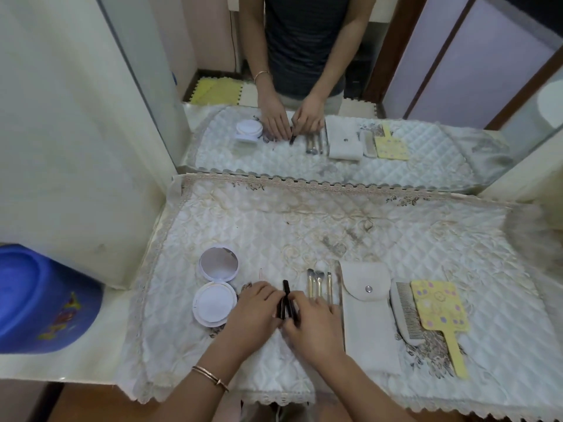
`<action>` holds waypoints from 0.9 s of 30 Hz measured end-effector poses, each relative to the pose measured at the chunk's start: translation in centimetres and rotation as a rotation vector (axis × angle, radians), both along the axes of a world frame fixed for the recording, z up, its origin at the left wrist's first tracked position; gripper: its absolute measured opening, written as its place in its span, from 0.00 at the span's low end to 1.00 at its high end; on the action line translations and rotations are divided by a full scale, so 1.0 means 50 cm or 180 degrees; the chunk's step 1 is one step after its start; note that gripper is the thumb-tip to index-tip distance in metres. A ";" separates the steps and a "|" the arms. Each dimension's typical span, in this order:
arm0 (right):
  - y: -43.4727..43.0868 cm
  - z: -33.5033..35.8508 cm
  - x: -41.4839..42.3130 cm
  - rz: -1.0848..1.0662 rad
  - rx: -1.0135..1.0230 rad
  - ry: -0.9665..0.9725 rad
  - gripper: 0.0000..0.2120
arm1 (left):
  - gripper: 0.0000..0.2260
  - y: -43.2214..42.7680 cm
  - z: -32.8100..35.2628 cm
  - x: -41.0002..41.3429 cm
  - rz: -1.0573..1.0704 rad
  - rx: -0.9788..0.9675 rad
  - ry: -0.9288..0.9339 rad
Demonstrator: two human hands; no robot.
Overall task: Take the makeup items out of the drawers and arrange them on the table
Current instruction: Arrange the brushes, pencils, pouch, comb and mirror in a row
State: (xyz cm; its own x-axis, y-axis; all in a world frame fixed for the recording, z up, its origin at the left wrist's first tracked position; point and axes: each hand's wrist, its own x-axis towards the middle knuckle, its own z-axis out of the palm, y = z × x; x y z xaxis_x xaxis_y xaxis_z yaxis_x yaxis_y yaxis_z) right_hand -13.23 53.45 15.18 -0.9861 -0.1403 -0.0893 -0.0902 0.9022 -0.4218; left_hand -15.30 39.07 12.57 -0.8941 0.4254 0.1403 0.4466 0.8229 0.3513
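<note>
Dark slender makeup sticks (285, 303) lie pinched between the fingertips of both hands, left hand (253, 312) and right hand (310, 322) closed on them, apparently squaring them into the row between open compact (214, 303) leftward and brushes (318, 284) rightward on the quilted surface (304, 233).

Head view, steeply down, close

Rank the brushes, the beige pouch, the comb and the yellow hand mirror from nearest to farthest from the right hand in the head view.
From the right hand, moving rightward along the table:
1. Brushes, just above the knuckles.
2. Beige pouch, immediately right.
3. Comb, past the pouch.
4. Yellow hand mirror, farthest right.
</note>
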 end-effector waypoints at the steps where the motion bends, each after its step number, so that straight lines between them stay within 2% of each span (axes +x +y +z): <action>1: 0.005 -0.001 0.003 -0.0016 0.0032 0.0037 0.20 | 0.18 0.007 -0.001 0.003 0.0021 0.0033 0.0009; 3: 0.014 -0.006 0.006 -0.0112 0.0089 0.0090 0.21 | 0.22 0.020 -0.004 0.007 0.0038 0.0137 -0.0013; 6: 0.020 -0.008 0.012 -0.0246 0.0148 0.0102 0.20 | 0.18 0.030 -0.012 0.008 -0.0029 0.0231 -0.0003; 9: 0.030 -0.005 0.013 -0.0323 0.0112 0.0011 0.18 | 0.20 0.042 -0.014 0.004 0.0014 0.0323 -0.0068; 13: 0.041 0.001 0.016 0.0025 -0.0418 -0.0136 0.18 | 0.23 0.042 -0.016 0.003 0.0059 0.0350 -0.0146; 15: 0.041 0.001 0.019 -0.0049 -0.0546 0.0023 0.18 | 0.22 0.035 -0.013 0.005 0.0141 0.0343 -0.0161; 18: 0.047 -0.004 0.025 -0.0184 -0.0067 0.0472 0.11 | 0.20 0.027 -0.009 0.011 0.0164 0.0333 -0.0114; 22: 0.049 -0.004 0.028 -0.0076 0.0224 0.0203 0.17 | 0.25 0.027 -0.005 0.019 0.0141 0.0109 -0.0241; 27: 0.045 0.001 0.035 -0.0038 0.0287 0.0118 0.18 | 0.21 0.037 0.004 0.022 0.0241 0.0014 -0.0250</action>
State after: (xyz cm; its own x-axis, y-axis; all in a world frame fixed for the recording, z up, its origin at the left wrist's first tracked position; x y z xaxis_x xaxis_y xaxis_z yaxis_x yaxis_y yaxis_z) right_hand -11.48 55.72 15.24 -0.9905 -0.1216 -0.0646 -0.0932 0.9374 -0.3355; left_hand -14.21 40.94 12.76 -0.9319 0.3559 0.0703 0.3544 0.8516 0.3864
